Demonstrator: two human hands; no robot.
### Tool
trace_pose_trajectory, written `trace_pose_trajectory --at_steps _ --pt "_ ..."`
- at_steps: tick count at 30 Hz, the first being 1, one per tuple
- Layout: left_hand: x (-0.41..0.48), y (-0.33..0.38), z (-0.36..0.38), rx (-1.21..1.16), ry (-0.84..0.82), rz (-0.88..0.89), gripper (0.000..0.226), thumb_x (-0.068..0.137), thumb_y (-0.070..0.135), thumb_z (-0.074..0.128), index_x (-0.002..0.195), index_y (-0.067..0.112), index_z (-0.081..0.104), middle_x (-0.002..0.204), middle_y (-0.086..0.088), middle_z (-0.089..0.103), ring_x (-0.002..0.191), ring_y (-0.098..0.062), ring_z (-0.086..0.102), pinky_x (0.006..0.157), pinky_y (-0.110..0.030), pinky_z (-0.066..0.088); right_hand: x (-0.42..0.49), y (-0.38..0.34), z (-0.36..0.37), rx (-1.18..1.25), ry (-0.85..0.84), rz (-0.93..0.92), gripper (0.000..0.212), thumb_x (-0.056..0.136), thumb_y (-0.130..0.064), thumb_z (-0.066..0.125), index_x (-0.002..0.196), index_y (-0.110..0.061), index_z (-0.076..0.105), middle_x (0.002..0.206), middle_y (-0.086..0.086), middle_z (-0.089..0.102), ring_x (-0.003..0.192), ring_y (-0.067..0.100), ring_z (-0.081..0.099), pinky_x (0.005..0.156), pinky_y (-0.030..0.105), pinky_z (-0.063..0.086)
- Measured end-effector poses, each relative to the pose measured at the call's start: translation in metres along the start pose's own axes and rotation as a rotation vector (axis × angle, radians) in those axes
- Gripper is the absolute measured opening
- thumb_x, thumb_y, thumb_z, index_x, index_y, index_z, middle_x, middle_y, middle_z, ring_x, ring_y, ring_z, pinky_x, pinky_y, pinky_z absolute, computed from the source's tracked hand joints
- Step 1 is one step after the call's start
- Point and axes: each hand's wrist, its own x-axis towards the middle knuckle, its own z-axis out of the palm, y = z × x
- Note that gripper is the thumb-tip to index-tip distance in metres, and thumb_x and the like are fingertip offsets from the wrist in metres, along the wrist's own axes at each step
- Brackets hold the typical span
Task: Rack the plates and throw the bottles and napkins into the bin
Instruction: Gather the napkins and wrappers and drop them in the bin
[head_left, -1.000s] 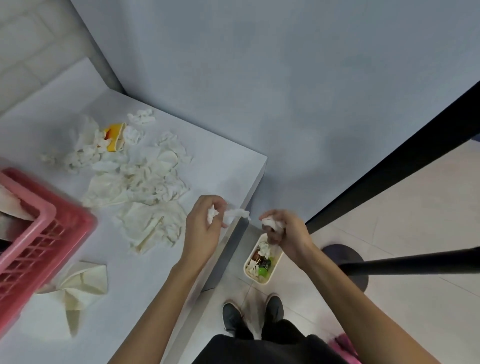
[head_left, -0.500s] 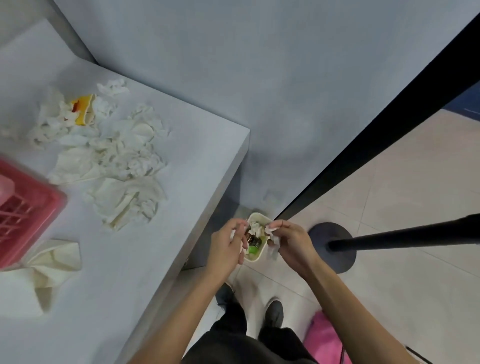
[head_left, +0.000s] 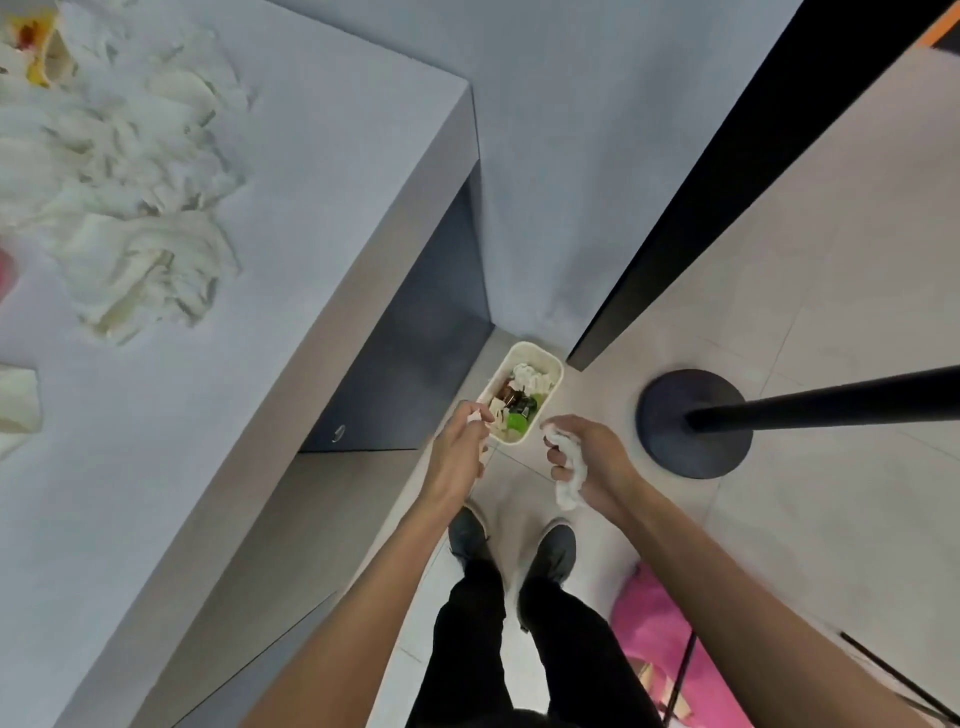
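Near centre of the frame, on the floor by the table's end, we see the bin (head_left: 535, 345), w/ white napkins and a green item inside. Our left hand (head_left: 460, 447) pinches a small napkin scrap (head_left: 474, 417) and overlaps the bin's lower-left rim. Our right hand (head_left: 592, 457) is curled round a crumpled napkin (head_left: 569, 473), just lower right of the bin. Hands are apart. At upper left, a napkin pile (head_left: 130, 208) lies on the table (head_left: 311, 182). At right stands a black pole base (head_left: 693, 423); a pink item (head_left: 654, 634) is at bottom right.
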Motion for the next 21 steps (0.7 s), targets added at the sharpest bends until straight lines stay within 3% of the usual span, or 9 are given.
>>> trace_pose_trajectory --at_steps 3,8,13,15,18,21 --pt "0.036 -0.033 0.010 0.027 -0.070 -0.015 0.035 0.087 -0.002 0.038 0.084 0.027 0.056 0.093 0.004 0.054 0.082 -0.017 0.050 0.063 -0.034 0.044 0.041 0.008 -0.013 0.055 0.084 -0.024 0.010 0.088 -0.010 0.048 0.095 -0.006 0.053 0.068 0.006 0.049 0.050 0.013 0.033 0.047 0.023 0.018" --pt "0.120 -0.108 0.033 0.095 -0.210 -0.005 0.044 0.087 -0.009 0.046 0.095 0.034 0.053 0.098 0.001 0.056 0.096 -0.024 0.058 0.071 -0.038 0.054 0.132 0.026 -0.039 0.171 0.131 -0.062 0.022 0.093 -0.012 0.038 0.089 -0.002 0.057 0.066 0.008 0.050 0.054 0.015 0.036 0.049 0.024 0.025" --pt "0.213 -0.182 0.057 0.236 -0.295 0.072 0.044 0.087 0.010 0.066 0.109 0.044 0.050 0.108 0.004 0.063 0.106 -0.021 0.064 0.087 -0.045 0.058 0.233 0.040 -0.065 0.141 0.143 -0.211 0.020 0.086 0.005 0.042 0.083 -0.003 0.060 0.075 0.009 0.058 0.053 0.015 0.050 0.042 0.022 0.036" --pt "0.255 -0.206 0.069 0.360 -0.303 0.130 0.039 0.082 0.018 0.071 0.107 0.045 0.058 0.113 -0.001 0.066 0.102 -0.022 0.064 0.089 -0.044 0.056 0.270 0.040 -0.080 0.084 0.118 -0.299 0.021 0.084 0.009 0.044 0.083 -0.003 0.061 0.075 0.008 0.059 0.057 0.014 0.054 0.043 0.021 0.037" --pt "0.321 -0.234 0.089 0.656 -0.292 0.256 0.039 0.088 0.011 0.068 0.124 0.025 0.062 0.110 -0.005 0.066 0.090 -0.022 0.060 0.079 -0.024 0.045 0.321 0.042 -0.098 0.082 0.086 -0.375 0.021 0.084 0.010 0.047 0.078 -0.005 0.061 0.068 0.004 0.061 0.058 0.012 0.056 0.047 0.021 0.039" --pt "0.380 -0.248 0.113 0.963 -0.387 0.366 0.046 0.089 0.010 0.064 0.132 0.022 0.057 0.121 -0.009 0.062 0.103 -0.027 0.060 0.090 -0.032 0.048 0.362 0.042 -0.109 0.033 0.072 -0.451 0.023 0.083 0.009 0.046 0.075 -0.007 0.061 0.066 0.005 0.058 0.054 0.011 0.053 0.046 0.021 0.038"
